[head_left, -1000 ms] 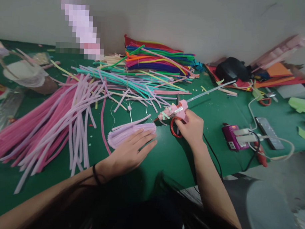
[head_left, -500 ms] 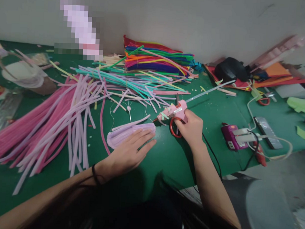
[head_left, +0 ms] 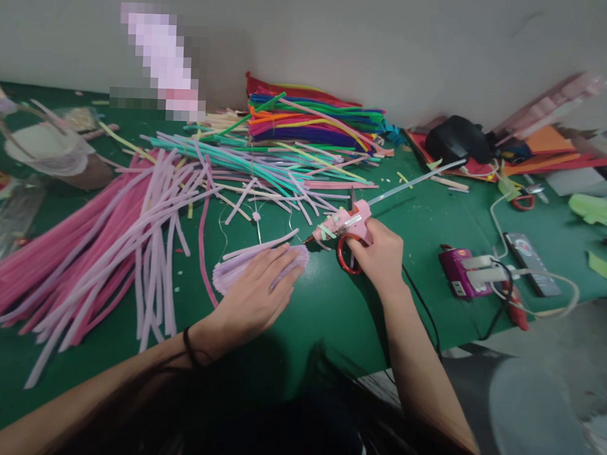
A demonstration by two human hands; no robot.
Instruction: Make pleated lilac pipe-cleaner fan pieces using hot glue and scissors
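Near edge: black cord point(head_left: 423, 308) trails off the green surface point(head_left: 330, 308) beside the right wrist. Risk: a snag on the forearm could jerk the tool off its line.

Left hand point(head_left: 254, 295): fingers spread, palm down, flat on the folded lilac bundle point(head_left: 227, 274) and grasping nothing. The bundle lies on the surface in front of the body, its right end showing just past the fingertips point(head_left: 295, 264).

Right hand point(head_left: 379, 257): closed round the grip of the pink glue gun point(head_left: 348, 222), a finger at the red trigger ring. The nozzle points left and down at the bundle's right end, very near the left fingertips. Whether it touches the fuzz, I cannot tell.
- Main hazard, as I judge it: a burn, since hot tip and bare fingers are so close.
- Too much glue could bond the bundle to the surface or string across the fingers.
- If the flat palm eases, the folds could spring open.

Middle: loose pink and lilac stems point(head_left: 108, 247) lie near the bundle and could catch in wet glue. A purple device point(head_left: 458, 273) with tangled leads sits right of the wrist; an elbow sweep could drag it.

Far: stacked coloured stems point(head_left: 307, 118) by the wall, well apart.
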